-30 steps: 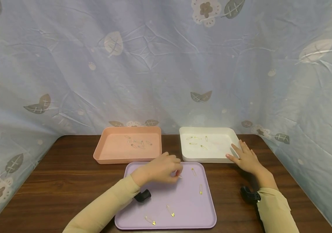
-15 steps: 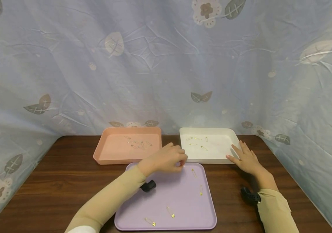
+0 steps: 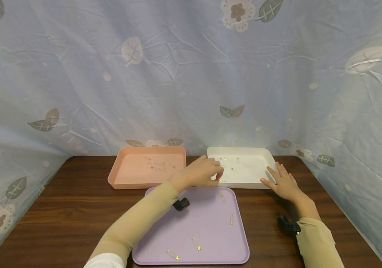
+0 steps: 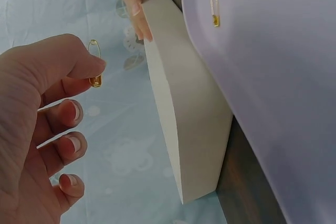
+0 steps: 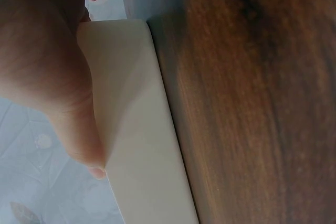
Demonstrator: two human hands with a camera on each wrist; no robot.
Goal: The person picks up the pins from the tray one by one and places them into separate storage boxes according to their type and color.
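Observation:
Between thumb and forefinger my left hand (image 3: 201, 172) pinches a gold safety pin (image 4: 95, 80), plain in the left wrist view. In the head view that hand is at the near left corner of the white tray (image 3: 254, 163). Several gold safety pins (image 3: 235, 170) lie on the floor of that tray. My right hand (image 3: 284, 182) rests with spread fingers on the tray's right rim, its thumb over the edge in the right wrist view. Nearer to me, a lilac tray (image 3: 207, 227) carries several more gold safety pins (image 3: 196, 243).
A pink tray (image 3: 127, 169) with several silvery safety pins (image 3: 159, 165) stands at the back left. All the trays sit on a dark wooden table (image 3: 60, 212). Behind it hangs a pale blue patterned curtain (image 3: 177, 93). Each wrist wears a black camera strap (image 3: 288, 226).
My left hand has moved away from me and to the right, from over the lilac tray to the white tray, carrying the safety pin. The right hand has stayed still.

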